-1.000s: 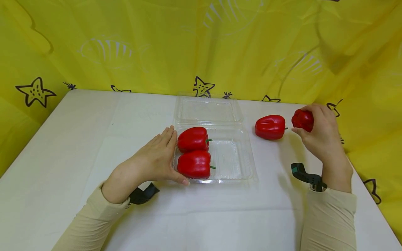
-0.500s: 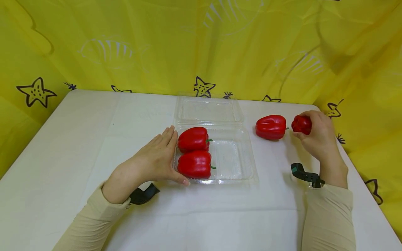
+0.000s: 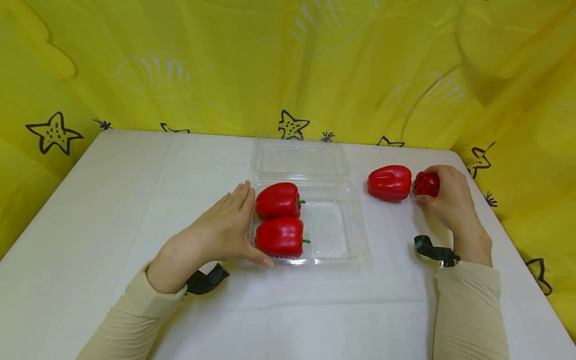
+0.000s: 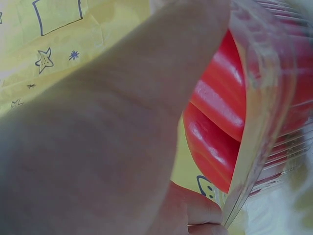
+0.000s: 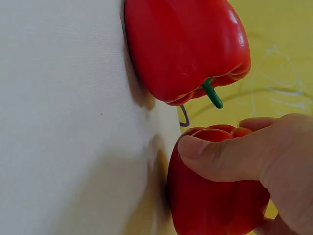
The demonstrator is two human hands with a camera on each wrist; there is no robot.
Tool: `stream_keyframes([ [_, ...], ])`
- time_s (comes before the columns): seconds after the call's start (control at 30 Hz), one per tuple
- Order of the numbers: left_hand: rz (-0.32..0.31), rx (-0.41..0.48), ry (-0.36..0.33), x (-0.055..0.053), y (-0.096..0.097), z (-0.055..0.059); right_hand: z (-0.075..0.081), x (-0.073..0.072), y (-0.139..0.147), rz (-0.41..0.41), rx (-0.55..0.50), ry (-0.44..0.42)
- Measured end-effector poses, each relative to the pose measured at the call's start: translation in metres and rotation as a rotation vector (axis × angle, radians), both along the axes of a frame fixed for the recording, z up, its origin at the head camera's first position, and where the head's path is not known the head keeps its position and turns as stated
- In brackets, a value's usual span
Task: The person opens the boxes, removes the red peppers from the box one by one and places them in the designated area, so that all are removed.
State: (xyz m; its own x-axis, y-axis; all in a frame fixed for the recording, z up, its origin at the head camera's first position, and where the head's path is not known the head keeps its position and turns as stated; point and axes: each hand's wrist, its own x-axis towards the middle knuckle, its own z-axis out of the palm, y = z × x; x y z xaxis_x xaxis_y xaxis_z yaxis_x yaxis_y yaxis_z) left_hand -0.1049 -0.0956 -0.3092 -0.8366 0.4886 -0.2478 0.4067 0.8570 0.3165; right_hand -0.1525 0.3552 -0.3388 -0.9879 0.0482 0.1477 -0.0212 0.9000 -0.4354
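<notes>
1. A yellow cloth backdrop [image 3: 225, 75] printed with starfish and striped fish hangs behind and beside a white-covered table [image 3: 315, 310].
2. On the table, a clear container [image 3: 361, 235] has its lid [image 3: 301, 157] laid back flat, away from the person. The rear pepper [image 3: 277, 200] and front pepper [image 3: 280, 237] lie side by side along its left wall, stems to the right; the right half of its floor is bare.
3. Right of the container, outside it, a loose pepper [image 3: 389, 183] lies on its side. Just beyond its stem is the held pepper [image 3: 426, 184], low at the table; whether it is fully lifted cannot be told.
4. The step in hand seems to be managing that held pepper. The next move probably calls for a secure pinch and care not to knock the neighbouring stem.
5. The right hand [image 3: 454, 202] pinches the held pepper, thumb on the near side, forearm running up from the lower right.
6. The left hand [image 3: 222, 227] braces the container: fingers straight and close together along its left wall, thumb spread apart at the near corner, forearm slanting in from the lower left.
</notes>
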Motion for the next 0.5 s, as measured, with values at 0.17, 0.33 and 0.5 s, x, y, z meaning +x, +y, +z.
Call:
stream_keyframes([
  [0.17, -0.003, 0.001, 0.002, 0.0001, -0.0007, 0.0010, 0.0032, 0.0012, -0.0009, 0.014, 0.000, -0.068],
  [0.33, -0.004, -0.001, 0.003, -0.0001, -0.0008, 0.0011, 0.0015, 0.0016, -0.0018, 0.017, -0.014, -0.037],
  [0.5, -0.004, 0.001, 0.000, -0.0001, -0.0004, 0.0008, -0.0002, 0.0026, -0.0026, 0.018, -0.008, 0.006],
])
